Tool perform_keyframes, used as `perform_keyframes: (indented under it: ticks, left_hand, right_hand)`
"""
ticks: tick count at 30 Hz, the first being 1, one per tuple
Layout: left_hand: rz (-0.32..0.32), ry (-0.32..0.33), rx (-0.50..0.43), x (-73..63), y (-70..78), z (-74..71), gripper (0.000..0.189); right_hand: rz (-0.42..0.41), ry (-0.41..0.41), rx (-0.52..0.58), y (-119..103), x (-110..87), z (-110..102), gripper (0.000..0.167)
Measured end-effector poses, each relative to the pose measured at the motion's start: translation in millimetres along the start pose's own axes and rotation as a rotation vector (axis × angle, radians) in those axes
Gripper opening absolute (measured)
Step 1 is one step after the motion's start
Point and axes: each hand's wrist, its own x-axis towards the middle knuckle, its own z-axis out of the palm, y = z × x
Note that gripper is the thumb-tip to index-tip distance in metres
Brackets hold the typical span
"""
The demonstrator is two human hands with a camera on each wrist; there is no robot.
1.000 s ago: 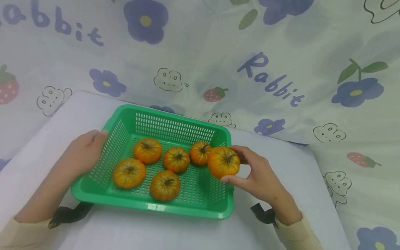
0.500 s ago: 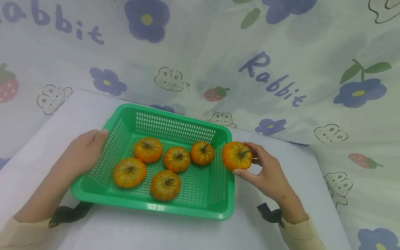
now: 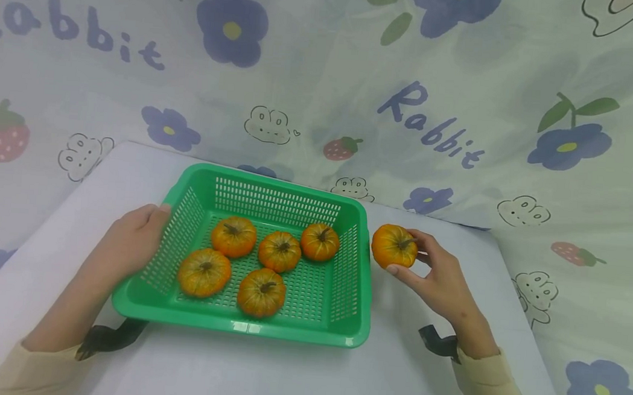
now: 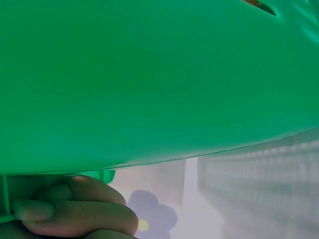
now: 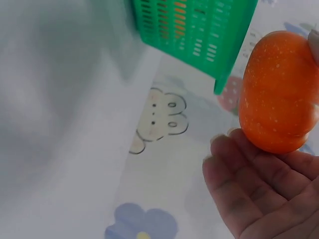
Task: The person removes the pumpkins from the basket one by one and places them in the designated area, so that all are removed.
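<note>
From the head view, I see the green basket [image 3: 238,327] on a white table [image 3: 229,373], with five small orange pumpkins [image 3: 279,251] lying inside it. On the basket's left side, the person's left hand [image 3: 131,240] grips the rim. Just outside the basket's right rim, the right hand [image 3: 439,280] pinches a sixth pumpkin [image 3: 389,247] between thumb and fingers. Behind the basket hangs a cloth [image 3: 314,52] printed with flowers and rabbits.

From the left wrist, the basket's green side fills most of the view, and curled fingers [image 4: 84,216] show below its edge.

From the right wrist, the sixth pumpkin is near the basket but apart from it, the fingers reaching out against its side.
</note>
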Motion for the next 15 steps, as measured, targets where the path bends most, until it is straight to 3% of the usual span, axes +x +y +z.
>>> perform_keyframes:
  ticks: [15]
  left_hand:
    - [-0.011, 0.007, 0.024, -0.6, 0.2, 0.4, 0.069]
  right_hand:
    - [0.210, -0.080, -0.002, 36.8, -2.2, 5.2, 0.086]
